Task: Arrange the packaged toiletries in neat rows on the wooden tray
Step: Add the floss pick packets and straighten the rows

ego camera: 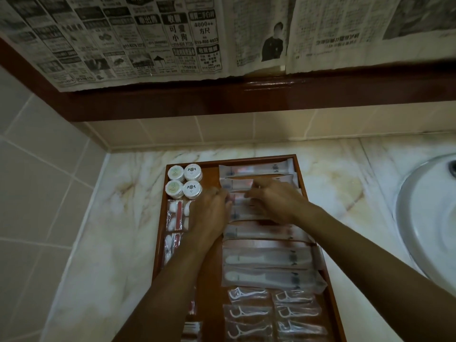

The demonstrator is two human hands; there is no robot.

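Both hands, left (209, 213) and right (274, 201), pinch one long packet (240, 202) between their grips.

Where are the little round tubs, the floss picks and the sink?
round tubs (185, 181): head view, lid tops, tray's far left.
floss picks (249, 312): head view, a packet's middle.
sink (419, 218): head view, white rim.

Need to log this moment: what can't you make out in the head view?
- Long packet in the head view: mostly covered by left hand and right hand; grip unclear.
- Tray near end: cut off by bottom edge.
- Round jars: label print too small.
- Left-column packets: partly behind left forearm.
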